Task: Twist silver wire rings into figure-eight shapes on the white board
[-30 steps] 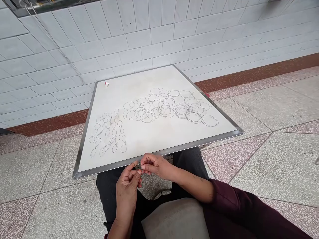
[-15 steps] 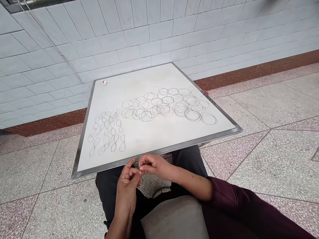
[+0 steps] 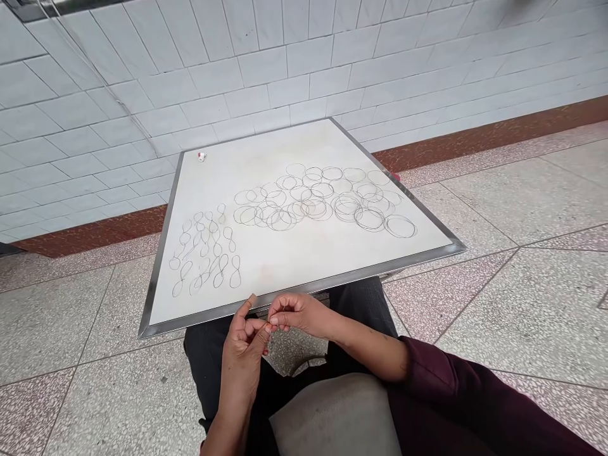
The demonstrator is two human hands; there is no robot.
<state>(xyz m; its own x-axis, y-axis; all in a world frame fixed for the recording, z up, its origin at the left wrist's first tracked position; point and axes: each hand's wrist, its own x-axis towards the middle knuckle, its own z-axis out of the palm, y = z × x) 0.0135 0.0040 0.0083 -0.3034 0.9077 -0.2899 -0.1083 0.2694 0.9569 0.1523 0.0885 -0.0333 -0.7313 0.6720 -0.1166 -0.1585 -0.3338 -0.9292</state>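
Observation:
Just off the near edge of the table, my left hand [image 3: 244, 345] and my right hand [image 3: 297, 315] meet, thumbs and fingertips pinched close together. Between them is a thin wire, only small bits of which show; its shape is mostly hidden by the fingers. My left index finger points up toward the table edge. On the left of the tabletop lie several thin wire figure-eights [image 3: 235, 272]. Many round wire rings [image 3: 400, 226] overlap in a broad band across the middle and right.
The white table [image 3: 285, 263] has a grey metal rim and stands near a white tiled wall [image 3: 299, 60]. A small red-and-white object [image 3: 202, 157] sits at its far left corner. Below are my dark-trousered legs and a speckled floor [image 3: 118, 405].
Both hands stay pinched together in nearly the same spot. My left index finger has lifted slightly and the fingers have shifted a little; the view has moved slightly.

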